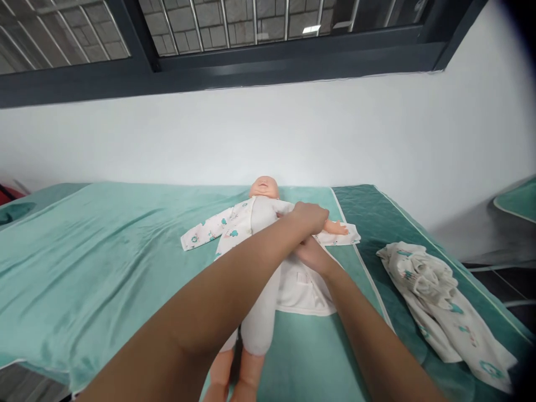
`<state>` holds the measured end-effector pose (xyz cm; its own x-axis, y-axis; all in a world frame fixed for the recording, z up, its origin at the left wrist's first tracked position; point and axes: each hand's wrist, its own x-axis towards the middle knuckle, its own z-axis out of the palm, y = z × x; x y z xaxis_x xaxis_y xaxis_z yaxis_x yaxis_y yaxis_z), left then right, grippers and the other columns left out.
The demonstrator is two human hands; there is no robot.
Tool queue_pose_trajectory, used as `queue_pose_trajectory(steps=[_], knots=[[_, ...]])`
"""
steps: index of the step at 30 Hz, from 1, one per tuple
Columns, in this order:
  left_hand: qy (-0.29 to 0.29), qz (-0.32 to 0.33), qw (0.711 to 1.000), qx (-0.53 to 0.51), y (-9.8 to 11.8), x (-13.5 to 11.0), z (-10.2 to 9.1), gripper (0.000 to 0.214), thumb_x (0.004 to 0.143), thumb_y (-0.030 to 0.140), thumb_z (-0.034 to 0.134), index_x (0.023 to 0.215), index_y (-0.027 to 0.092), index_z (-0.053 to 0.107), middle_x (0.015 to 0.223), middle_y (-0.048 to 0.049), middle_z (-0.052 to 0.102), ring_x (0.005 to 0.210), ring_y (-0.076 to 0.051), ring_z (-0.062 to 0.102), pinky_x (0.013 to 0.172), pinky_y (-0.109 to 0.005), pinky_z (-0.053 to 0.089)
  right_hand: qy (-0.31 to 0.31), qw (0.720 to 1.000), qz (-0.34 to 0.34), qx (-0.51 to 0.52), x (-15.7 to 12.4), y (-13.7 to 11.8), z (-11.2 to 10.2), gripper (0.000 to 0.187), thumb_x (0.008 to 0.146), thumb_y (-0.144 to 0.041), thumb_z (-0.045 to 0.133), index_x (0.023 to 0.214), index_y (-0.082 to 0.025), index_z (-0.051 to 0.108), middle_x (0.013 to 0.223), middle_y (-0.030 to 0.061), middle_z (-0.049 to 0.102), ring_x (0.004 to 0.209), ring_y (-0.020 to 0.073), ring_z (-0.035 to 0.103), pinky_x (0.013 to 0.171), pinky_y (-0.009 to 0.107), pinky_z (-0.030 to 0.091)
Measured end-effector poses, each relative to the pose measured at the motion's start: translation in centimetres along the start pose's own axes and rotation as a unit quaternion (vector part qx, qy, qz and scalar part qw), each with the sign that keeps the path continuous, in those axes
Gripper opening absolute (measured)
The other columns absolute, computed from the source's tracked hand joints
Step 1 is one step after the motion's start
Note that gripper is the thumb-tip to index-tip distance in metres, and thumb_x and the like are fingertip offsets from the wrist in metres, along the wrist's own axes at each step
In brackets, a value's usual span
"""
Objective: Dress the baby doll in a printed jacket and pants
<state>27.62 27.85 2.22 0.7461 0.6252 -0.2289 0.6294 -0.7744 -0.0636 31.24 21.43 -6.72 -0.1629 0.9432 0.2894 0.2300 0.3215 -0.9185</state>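
A baby doll [264, 188] lies on its back in a white undersuit [260, 312]. Its printed white jacket [235, 229] is spread open, one sleeve reaching out to the left and the other lying flat beneath the doll's bare arm [336, 227]. My left hand [311, 216] crosses over the doll and is closed around that arm, above the wrist. Just below it, my right hand [314, 254] is closed too, at the jacket's right side. The left hand partly covers its fingers, so what they hold is hidden.
Rolled printed white cloth [431, 285] lies to the right on a dark green sheet [355, 204]. Light green bedding [104, 240] spreads under the doll and leftward. Behind are a white wall [251, 134] and a barred window with a dark frame [293, 58].
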Motion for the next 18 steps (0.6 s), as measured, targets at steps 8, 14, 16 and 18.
queue_pose_trajectory(steps=[8, 14, 16, 18], knots=[[0.008, 0.016, 1.0, 0.024, -3.6, 0.4, 0.5, 0.037, 0.077, 0.017, 0.061, 0.112, 0.023, 0.056, 0.1, -0.0093, 0.07, 0.087, -0.026, 0.067, 0.075, -0.036, 0.049, -0.111, 0.993, 0.016, 0.037, -0.8, -1.2, -1.7, 0.04, 0.094, -0.048, 0.054, 0.126, -0.025, 0.063, 0.127, 0.0048, 0.065, 0.122, 0.0292, 0.056, 0.104, 0.047, 0.045], [0.079, 0.015, 0.997, 0.02, -5.6, -0.5, 0.9, 0.027, 0.079, 0.022, 0.058, 0.105, 0.022, 0.052, 0.102, -0.0074, 0.067, 0.083, -0.025, 0.065, 0.069, -0.034, 0.046, -0.055, 0.998, 0.026, 0.021, -1.0, -0.6, -4.7, 0.038, 0.09, -0.048, 0.06, 0.12, -0.027, 0.068, 0.127, 0.0049, 0.067, 0.122, 0.0269, 0.057, 0.105, 0.043, 0.043], [0.1, 0.017, 0.995, 0.021, -5.8, -0.7, 1.0, 0.025, 0.079, 0.022, 0.057, 0.104, 0.022, 0.052, 0.104, -0.0078, 0.067, 0.085, -0.025, 0.064, 0.068, -0.034, 0.045, 0.038, 0.989, 0.083, -0.113, -0.9, 0.1, -5.2, 0.03, 0.087, -0.049, 0.06, 0.099, -0.023, 0.07, 0.11, 0.0065, 0.071, 0.105, 0.0264, 0.064, 0.092, 0.041, 0.047], [0.115, 0.015, 0.993, 0.019, -5.9, -0.9, 1.1, 0.025, 0.08, 0.018, 0.053, 0.104, 0.022, 0.051, 0.104, -0.0073, 0.066, 0.086, -0.024, 0.064, 0.067, -0.033, 0.044, 0.096, 0.945, 0.154, -0.274, -0.7, 0.8, -5.2, 0.03, 0.081, -0.051, 0.064, 0.084, -0.021, 0.065, 0.098, 0.0072, 0.071, 0.09, 0.026, 0.063, 0.077, 0.038, 0.045]])
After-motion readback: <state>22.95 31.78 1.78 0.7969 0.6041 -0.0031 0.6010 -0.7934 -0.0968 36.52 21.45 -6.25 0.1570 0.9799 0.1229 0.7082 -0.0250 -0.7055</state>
